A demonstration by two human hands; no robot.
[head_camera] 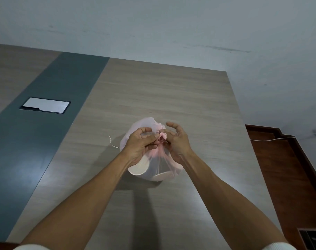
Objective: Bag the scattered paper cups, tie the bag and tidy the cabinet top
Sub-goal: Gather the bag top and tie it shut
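Fingers of our left hand point(138, 144) and right hand point(177, 141) are pinching the gathered neck, midway between them, of the translucent pink plastic bag point(153, 159) of white paper cups point(138, 167).

- A pale wall point(189, 24), scuffed with faint marks.
- A light wood-grain cabinet top point(162, 94) with a grey-blue strip point(45, 127).
- Reddish-brown wooden furniture point(283, 168) at right.

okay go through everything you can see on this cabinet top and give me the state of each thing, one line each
Pink bag: on the cabinet top, neck gathered, being tied.
Paper cups: inside the bag.
Left hand: pinches the bag's neck.
Right hand: pinches the neck from the other side.
White cord: lies loose beside the bag.
Grey panel: flat, shut.
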